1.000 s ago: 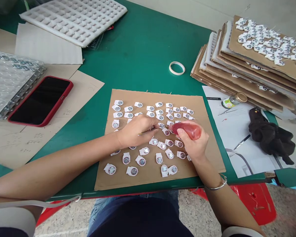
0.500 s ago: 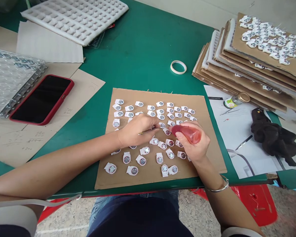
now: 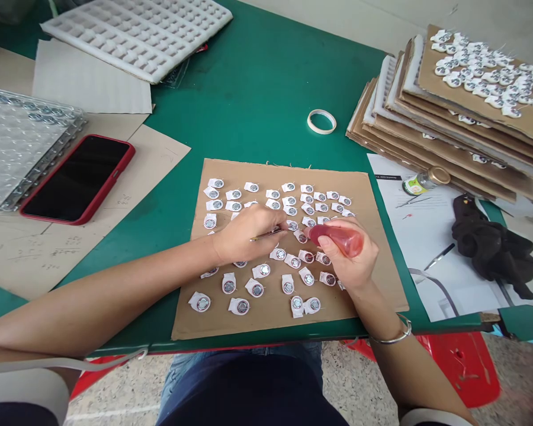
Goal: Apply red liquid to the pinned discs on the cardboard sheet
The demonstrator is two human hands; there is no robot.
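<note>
My left hand (image 3: 249,234) is closed around thin metal tweezers (image 3: 269,234) over the middle of a brown cardboard sheet (image 3: 266,322). In my right hand (image 3: 357,254) is a soft red squeeze bottle (image 3: 342,239), tilted with its narrow end pointing left. That end hovers at a small round metallic piece on a white tab (image 3: 299,236); whether it touches cannot be made out. Several more such pieces (image 3: 228,283) lie spread over the cardboard, some hidden under my hands.
A roll of tape (image 3: 321,122) lies beyond the cardboard. Stacked boards with foam layers (image 3: 466,112) stand at right, near a small glass jar (image 3: 426,180), a pen (image 3: 439,256) and a black cloth (image 3: 493,242). At left are a red-cased phone (image 3: 77,180) and a white foam tray (image 3: 137,35).
</note>
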